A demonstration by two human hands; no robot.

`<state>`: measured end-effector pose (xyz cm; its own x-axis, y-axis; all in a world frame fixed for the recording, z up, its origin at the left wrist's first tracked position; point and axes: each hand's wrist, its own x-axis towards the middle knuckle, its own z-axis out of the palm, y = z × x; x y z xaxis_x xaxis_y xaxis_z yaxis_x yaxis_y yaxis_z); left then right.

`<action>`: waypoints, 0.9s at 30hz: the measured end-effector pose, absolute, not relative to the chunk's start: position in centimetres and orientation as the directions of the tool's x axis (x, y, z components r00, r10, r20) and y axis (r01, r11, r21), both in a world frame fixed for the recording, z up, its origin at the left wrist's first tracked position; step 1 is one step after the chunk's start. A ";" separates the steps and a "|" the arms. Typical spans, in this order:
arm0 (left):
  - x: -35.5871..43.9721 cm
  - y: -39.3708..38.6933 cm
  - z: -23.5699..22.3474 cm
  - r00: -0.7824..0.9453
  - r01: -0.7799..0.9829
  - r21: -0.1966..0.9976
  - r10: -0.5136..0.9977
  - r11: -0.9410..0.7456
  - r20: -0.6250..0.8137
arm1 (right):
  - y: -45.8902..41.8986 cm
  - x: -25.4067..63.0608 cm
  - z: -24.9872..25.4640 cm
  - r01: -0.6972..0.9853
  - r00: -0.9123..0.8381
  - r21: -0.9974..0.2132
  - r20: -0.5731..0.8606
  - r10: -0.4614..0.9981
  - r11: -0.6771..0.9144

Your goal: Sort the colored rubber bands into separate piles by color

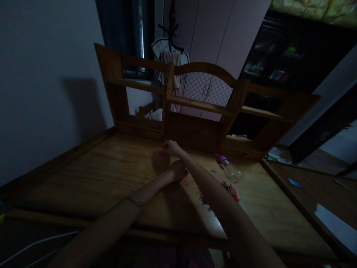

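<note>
My right hand (pixel 172 148) reaches across above my left hand, over the far middle of the wooden table. Its fingers bend down in a pinch, and a faint reddish bit shows at the tips, too dim to name. My left hand (pixel 178 171) is low over the tabletop, its fingers turned right and partly hidden by my right forearm. Just beside it lie pink band-like pieces (pixel 184 181). Some yellow pieces (pixel 150 175) of similar size lie to the left. A mixed pile of small colourful pieces (pixel 231 191) is partly covered by my right forearm.
A clear bottle (pixel 232 173) with a pink top lies on its side behind the pile. A wooden shelf unit (pixel 199 102) stands along the table's back edge. At right, a lower wooden surface holds a white sheet (pixel 336 225) and a blue card (pixel 295 183). A wall is at left.
</note>
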<state>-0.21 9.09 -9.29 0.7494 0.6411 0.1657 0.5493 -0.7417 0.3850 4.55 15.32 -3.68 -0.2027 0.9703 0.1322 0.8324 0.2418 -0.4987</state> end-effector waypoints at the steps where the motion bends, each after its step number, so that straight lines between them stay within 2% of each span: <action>1: -0.2 9.1 -9.1 0.746 0.556 0.386 0.647 -0.736 0.159 | 15.3 5.0 -3.2 0.831 -0.193 -0.498 0.159 0.968 0.247; 7: -0.5 8.2 -7.7 0.752 0.520 0.432 0.635 -0.737 0.176 | 11.9 10.2 1.1 0.795 -0.142 -0.532 0.303 0.942 0.291; 10: -0.9 7.7 -7.2 0.741 0.501 0.454 0.636 -0.737 0.217 | 7.1 13.6 3.0 0.727 -0.115 -0.593 0.393 0.912 0.347; 12: -1.2 7.4 -6.9 0.738 0.475 0.457 0.623 -0.752 0.259 | 3.0 15.9 3.9 0.739 -0.101 -0.576 0.418 0.903 0.349; 16: -1.1 7.1 -6.8 0.726 0.450 0.441 0.606 -0.777 0.327 | -5.5 20.4 3.6 0.860 -0.020 -0.457 0.418 0.908 0.229; 21: -0.9 6.7 -6.8 0.739 0.427 0.441 0.586 -0.790 0.334 | -12.2 24.8 0.0 0.885 0.032 -0.453 0.289 0.957 0.107; 27: -1.0 6.1 -6.3 0.756 0.397 0.485 0.577 -0.779 0.308 | -13.2 26.2 -2.7 0.907 -0.050 -0.399 0.218 0.975 0.135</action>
